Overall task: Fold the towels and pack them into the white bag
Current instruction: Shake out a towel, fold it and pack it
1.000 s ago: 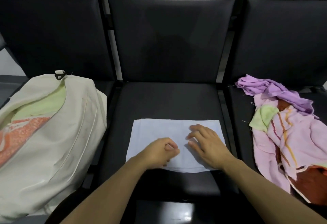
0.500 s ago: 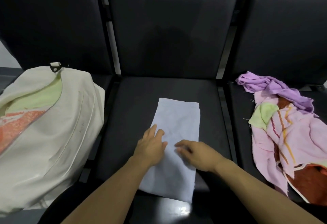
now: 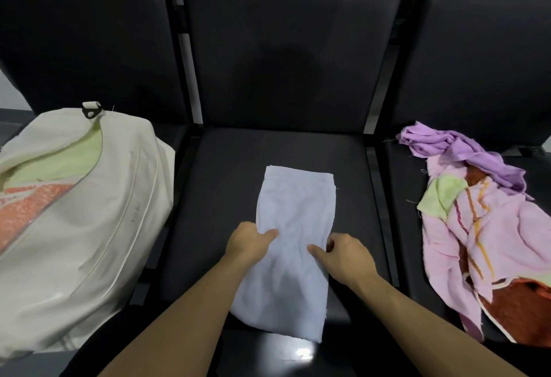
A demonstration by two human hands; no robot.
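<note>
Nearest the camera, the narrow pale blue-white folded towel (image 3: 293,245) lies lengthwise on the black padded middle seat (image 3: 226,174), its near end hanging just over the seat's front lip. The left hand (image 3: 249,242) grips the towel's left edge about midway along, thumb on top and the other fingers tucked out of sight at or under the edge. The right hand (image 3: 346,257) takes the right edge opposite, thumb pressed on the cloth and its fingers curled at the border, pinching it.

The step in hand looks to be the next fold, bringing one end over the other to halve the strip. To do it well, both hands should lift evenly so the layers do not slide apart; the far end already shows its layers slightly stepped, so the corners want squaring before the crease is pressed flat. The cloth is limp and will sag between the grips, so a taut hold helps.

Further off on the left seat rests the cream-white fabric bag (image 3: 98,227), its mouth gaping toward the left, with a light green towel (image 3: 56,168) and an orange textured towel (image 3: 26,206) inside. On the right seat lies the unfolded heap: a pink striped towel (image 3: 501,242) under a crumpled purple towel (image 3: 465,150).
</note>
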